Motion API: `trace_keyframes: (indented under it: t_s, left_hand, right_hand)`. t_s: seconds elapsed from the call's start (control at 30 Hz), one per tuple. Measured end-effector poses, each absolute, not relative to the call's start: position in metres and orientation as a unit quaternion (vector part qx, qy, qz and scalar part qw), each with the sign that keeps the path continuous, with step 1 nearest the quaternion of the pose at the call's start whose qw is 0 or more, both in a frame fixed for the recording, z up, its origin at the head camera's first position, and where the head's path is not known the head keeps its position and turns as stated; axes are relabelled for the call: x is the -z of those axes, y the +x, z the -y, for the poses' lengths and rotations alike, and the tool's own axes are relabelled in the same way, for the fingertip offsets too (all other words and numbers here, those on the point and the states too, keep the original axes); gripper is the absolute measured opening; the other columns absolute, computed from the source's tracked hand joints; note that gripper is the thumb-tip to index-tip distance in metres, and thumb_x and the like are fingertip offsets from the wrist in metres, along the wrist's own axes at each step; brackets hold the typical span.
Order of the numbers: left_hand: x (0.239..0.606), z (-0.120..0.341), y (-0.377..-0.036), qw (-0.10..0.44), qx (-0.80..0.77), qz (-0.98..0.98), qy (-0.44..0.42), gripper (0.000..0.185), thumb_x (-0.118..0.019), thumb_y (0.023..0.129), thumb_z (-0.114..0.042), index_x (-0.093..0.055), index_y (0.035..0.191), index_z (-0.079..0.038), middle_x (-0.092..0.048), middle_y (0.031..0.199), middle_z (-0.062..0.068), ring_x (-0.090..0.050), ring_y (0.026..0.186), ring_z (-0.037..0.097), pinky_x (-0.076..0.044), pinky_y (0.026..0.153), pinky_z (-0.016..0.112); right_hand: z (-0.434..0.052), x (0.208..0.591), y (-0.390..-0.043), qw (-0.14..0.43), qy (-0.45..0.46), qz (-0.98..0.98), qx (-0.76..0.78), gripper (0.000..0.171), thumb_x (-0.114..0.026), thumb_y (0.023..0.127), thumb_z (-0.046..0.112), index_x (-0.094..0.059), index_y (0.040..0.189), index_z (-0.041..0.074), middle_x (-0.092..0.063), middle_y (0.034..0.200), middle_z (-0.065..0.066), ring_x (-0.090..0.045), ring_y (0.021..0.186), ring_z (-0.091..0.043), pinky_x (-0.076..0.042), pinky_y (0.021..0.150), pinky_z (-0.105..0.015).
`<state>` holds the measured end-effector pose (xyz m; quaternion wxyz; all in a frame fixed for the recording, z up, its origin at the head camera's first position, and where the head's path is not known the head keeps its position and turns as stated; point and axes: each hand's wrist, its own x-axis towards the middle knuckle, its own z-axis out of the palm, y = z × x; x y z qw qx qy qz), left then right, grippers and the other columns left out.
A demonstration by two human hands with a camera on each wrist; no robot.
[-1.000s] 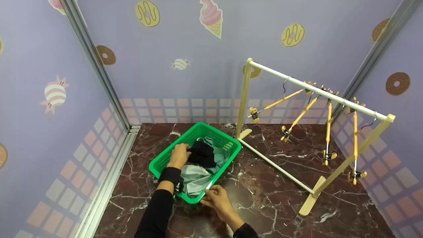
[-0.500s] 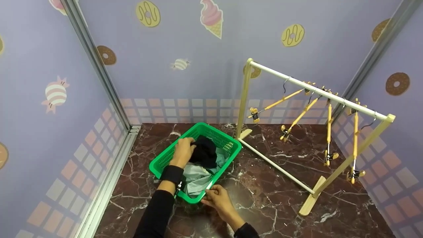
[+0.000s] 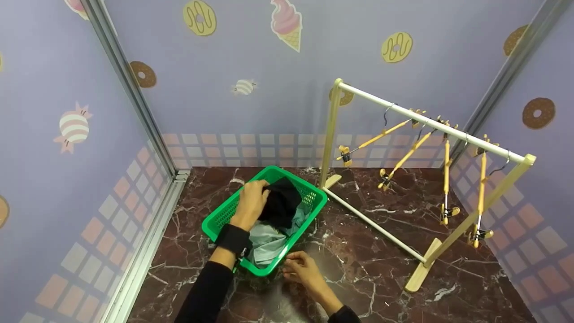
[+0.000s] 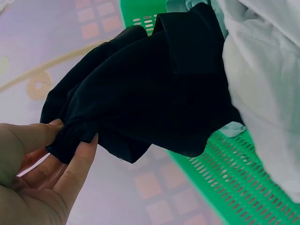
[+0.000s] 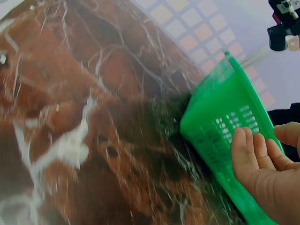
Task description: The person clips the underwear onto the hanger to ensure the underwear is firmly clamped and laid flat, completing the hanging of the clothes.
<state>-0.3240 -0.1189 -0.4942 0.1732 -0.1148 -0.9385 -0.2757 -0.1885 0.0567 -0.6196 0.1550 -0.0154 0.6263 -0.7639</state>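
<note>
While the black garment [image 3: 281, 202] is pinched at one bunched corner between the thumb and fingers of the left hand [image 3: 251, 201], most of its cloth is draped over the far rim of the green basket [image 3: 222, 220] and across the pale garments [image 3: 268, 237] piled just right of that hand. The grip is seen in the left wrist view to be small and close to the edge of the fabric [image 4: 140, 98], so a slip out of the fingers [image 4: 75, 166] is judged possible if the hanging weight is pulled sideways. A fold could also be snagged on the perforated wall, or a pale piece could be dragged up with it, since the two are touching. The right hand [image 3: 304, 271] is held at the near corner of the basket with its fingers loosely curled; in the right wrist view the fingertips [image 5: 243, 150] are laid against the outside of the wall, and nothing is gripped. Because the basket is only lightly steadied there, it could be tipped or slid across the marble floor [image 3: 381, 269] by an upward tug. The wooden rack [image 3: 430, 128] with its clip hangers [image 3: 446, 179] stands well to the right of both hands.
</note>
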Motion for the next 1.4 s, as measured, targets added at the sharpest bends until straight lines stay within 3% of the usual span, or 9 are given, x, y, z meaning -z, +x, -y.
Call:
trace_keyframes:
  t_s: [0.3,0.57,0.8,1.13,1.33,1.4]
  left_hand:
    - [0.47,0.1,-0.309,0.216,0.276,0.922,-0.165,0.016,-0.064,0.09,-0.007,-0.069,0.104,-0.006,-0.068,0.101,0.012,-0.065,0.092,0.026,-0.054,0.076,0.036]
    - [0.452,0.077,-0.295,0.25,0.279,0.9,-0.225,0.016,-0.064,0.089,-0.008,-0.069,0.104,-0.006,-0.067,0.101,0.01,-0.065,0.093,0.024,-0.054,0.078,0.034]
    - [0.439,0.052,-0.281,0.264,0.293,0.882,-0.258,0.014,-0.065,0.089,-0.013,-0.071,0.101,-0.009,-0.068,0.099,0.006,-0.066,0.091,0.022,-0.054,0.078,0.034]
    - [0.446,0.012,-0.269,0.205,0.34,0.865,-0.306,0.013,-0.065,0.087,-0.01,-0.07,0.099,-0.008,-0.069,0.096,0.005,-0.066,0.088,0.019,-0.054,0.078,0.03]
    - [0.492,-0.015,-0.267,0.132,0.316,0.885,-0.314,0.013,-0.065,0.087,-0.011,-0.071,0.099,-0.009,-0.069,0.096,0.004,-0.065,0.088,0.017,-0.053,0.076,0.026]
    - [0.514,-0.024,-0.265,0.101,0.304,0.894,-0.314,0.012,-0.066,0.086,-0.011,-0.071,0.097,-0.011,-0.068,0.094,0.003,-0.065,0.086,0.016,-0.053,0.073,0.024]
  right_hand:
    - [-0.099,0.613,-0.186,0.052,-0.063,-0.728,0.681,0.023,-0.057,0.095,0.009,-0.055,0.11,-0.007,-0.062,0.099,-0.013,-0.065,0.088,-0.025,-0.053,0.082,-0.045]
    - [-0.144,0.622,-0.184,-0.035,-0.079,-0.818,0.568,0.02,-0.061,0.092,0.01,-0.06,0.105,-0.004,-0.067,0.099,-0.019,-0.067,0.087,-0.027,-0.055,0.073,-0.026]
    - [-0.184,0.626,-0.18,-0.092,-0.071,-0.869,0.481,0.016,-0.061,0.089,0.002,-0.063,0.105,-0.001,-0.068,0.101,-0.016,-0.067,0.089,-0.027,-0.055,0.077,-0.033]
    - [-0.227,0.621,-0.177,-0.113,-0.006,-0.888,0.446,0.015,-0.062,0.089,0.001,-0.064,0.104,0.004,-0.068,0.1,-0.012,-0.067,0.09,-0.024,-0.054,0.077,-0.033]
    - [-0.245,0.624,-0.174,-0.119,0.015,-0.9,0.419,0.017,-0.063,0.088,0.001,-0.064,0.106,0.002,-0.068,0.101,-0.011,-0.066,0.093,-0.027,-0.053,0.08,-0.038]
    - [-0.248,0.626,-0.173,-0.113,0.023,-0.899,0.422,0.019,-0.062,0.088,0.001,-0.064,0.107,0.002,-0.068,0.101,-0.013,-0.066,0.093,-0.028,-0.054,0.076,-0.036]
